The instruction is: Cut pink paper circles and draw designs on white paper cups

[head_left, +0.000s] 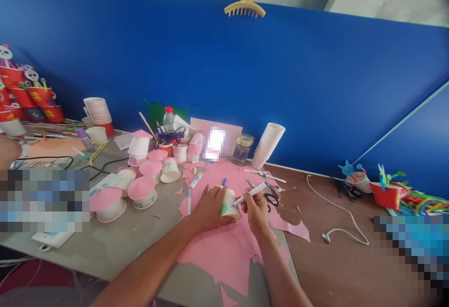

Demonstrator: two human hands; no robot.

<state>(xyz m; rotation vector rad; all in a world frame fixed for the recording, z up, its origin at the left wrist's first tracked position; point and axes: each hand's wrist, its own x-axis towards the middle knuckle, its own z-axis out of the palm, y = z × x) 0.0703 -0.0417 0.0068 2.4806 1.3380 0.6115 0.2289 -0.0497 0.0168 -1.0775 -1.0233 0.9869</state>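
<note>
My left hand [209,208] is closed round a white paper cup [229,204] that has green marks drawn on its side. A white marker [250,194] is pinched in my right hand [257,211], its tip at the cup's wall. Under both hands lie cut pieces of pink paper [224,260]. Black-handled scissors [271,200] rest just right of my right hand. Left of my left hand, another marker [195,180] lies on the pink paper. Several paper cups topped with pink discs [142,187] stand further left.
A leaning stack of white cups [269,145], a glass jar [242,149] and a bright phone screen [214,143] stand along the blue partition [175,54]. A white cable [345,208] crosses the brown tabletop [326,274]. Part of another person [9,151] shows at far left.
</note>
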